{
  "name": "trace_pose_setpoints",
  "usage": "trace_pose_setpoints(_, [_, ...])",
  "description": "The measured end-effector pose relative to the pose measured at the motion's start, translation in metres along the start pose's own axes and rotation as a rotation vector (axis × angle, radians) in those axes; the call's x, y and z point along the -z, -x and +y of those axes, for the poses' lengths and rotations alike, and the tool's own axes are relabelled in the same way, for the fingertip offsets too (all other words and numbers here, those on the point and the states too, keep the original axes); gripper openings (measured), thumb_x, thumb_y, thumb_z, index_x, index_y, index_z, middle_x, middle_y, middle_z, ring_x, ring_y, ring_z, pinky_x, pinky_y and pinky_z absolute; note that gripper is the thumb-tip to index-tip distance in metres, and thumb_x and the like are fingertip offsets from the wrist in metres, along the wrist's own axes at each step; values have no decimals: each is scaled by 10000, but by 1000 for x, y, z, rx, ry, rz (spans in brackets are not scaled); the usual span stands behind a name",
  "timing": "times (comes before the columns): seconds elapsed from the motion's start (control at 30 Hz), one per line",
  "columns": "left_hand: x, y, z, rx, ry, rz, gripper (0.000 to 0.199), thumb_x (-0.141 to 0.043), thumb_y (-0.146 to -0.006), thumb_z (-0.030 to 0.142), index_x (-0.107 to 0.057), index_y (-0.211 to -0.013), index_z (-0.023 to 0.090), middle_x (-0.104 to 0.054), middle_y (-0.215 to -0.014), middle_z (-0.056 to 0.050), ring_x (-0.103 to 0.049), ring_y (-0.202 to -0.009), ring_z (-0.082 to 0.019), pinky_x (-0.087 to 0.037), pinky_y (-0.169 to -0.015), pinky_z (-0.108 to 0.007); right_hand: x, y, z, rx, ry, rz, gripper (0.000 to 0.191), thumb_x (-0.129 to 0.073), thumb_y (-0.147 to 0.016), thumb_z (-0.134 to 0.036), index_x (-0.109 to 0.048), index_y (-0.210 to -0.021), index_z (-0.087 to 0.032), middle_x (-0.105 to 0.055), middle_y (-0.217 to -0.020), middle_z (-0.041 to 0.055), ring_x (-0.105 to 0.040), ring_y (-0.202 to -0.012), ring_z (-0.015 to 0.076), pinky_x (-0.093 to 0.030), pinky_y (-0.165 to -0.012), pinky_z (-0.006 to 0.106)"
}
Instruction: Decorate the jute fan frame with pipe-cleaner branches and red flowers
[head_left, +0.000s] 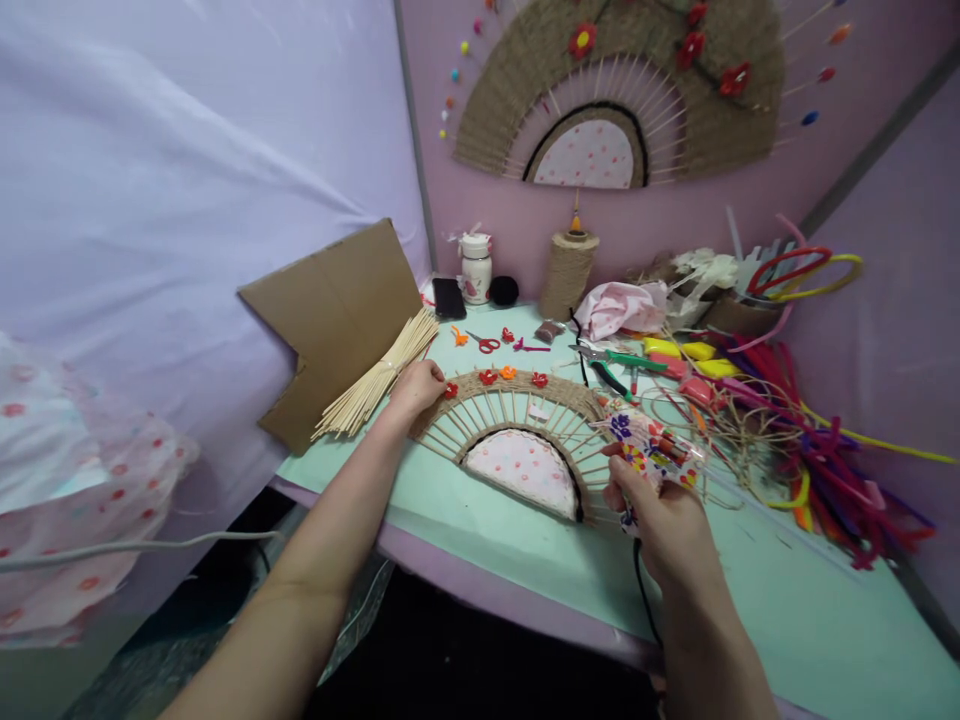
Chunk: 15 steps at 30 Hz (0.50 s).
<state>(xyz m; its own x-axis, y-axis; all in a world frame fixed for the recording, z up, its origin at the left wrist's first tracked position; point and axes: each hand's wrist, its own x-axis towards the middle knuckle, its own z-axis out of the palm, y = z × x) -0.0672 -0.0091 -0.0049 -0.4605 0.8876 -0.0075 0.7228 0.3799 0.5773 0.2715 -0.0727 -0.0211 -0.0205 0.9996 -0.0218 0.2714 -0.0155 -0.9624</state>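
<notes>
A half-round fan of thin sticks and woven twine (559, 390) lies on the table, with a dotted fabric half-circle (519, 462) at its base. Red and orange flowers sit along its woven band, among them an orange flower (508, 372). My left hand (420, 386) is at the band's left end, fingers pinched together beside a red flower (451, 390); what they hold is hidden. In my right hand (654, 505) is a flower-patterned glue gun (637, 440), its nozzle pointing left over the fan's right side.
A bundle of sticks (379, 375) leans by a cardboard sheet (337, 310) on the left. Behind the fan lie red scissors (487, 345) and green-handled pliers (630, 360). A twine spool (568, 275) stands at the back; pipe cleaners (832, 470) crowd the right. A finished fan (622, 90) hangs above.
</notes>
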Motion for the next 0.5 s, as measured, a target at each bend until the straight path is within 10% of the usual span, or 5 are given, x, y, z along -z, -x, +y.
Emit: trace_pose_setpoints(0.5, [-10,1,-4,-110,-160,51,77,-676,-704,168,-616,-739,202,-678,-845,-73,-580,-791,-213,-358,-654,-297,-3,0,7,-12,-75,11,493,-621,-754,-577,-685,-986,-147,-594,-572,10,-541,-531,180,-402,-507,299])
